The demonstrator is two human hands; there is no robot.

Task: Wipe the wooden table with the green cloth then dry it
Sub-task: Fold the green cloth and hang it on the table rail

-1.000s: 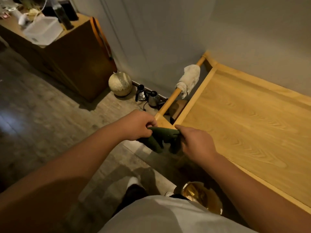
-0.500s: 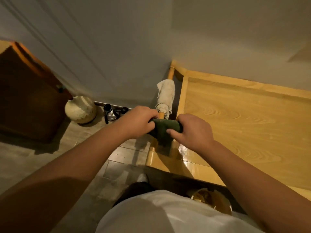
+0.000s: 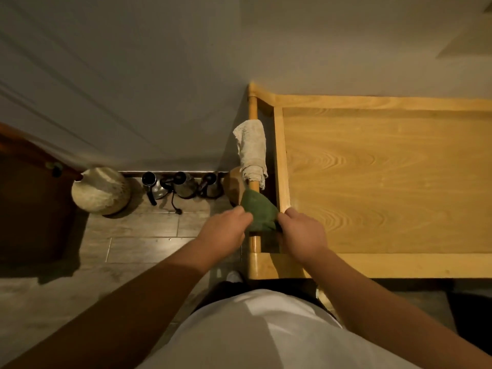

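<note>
We see the green cloth (image 3: 259, 213) bunched over the round wooden rail (image 3: 253, 107) at the left end of the wooden table (image 3: 386, 182), approx. at the near end of that rail, just left of the table's raised edge. Both hands hold it: the left hand (image 3: 226, 230) pinches the cloth's left side w/ curled fingers, and the right hand (image 3: 303, 235) grips its right side, fingers curled in, knuckles up. The cloth spans the gap between the two hands. Farther along the same rail, toward the wall (image 3: 159, 75), a pale rag (image 3: 251, 153) hangs draped over the rail, apart from the green cloth. The table top is light wood w/ visible grain and a raised border; its far edge sits against the wall. On the floor (image 3: 133, 235) left of the table, along the baseboard, we note several dark metal pots or kettles (image 3: 183, 186) and a round pale jar (image 3: 99, 191). A dark wooden cabinet (image 3: 29, 209) stands at far left.
</note>
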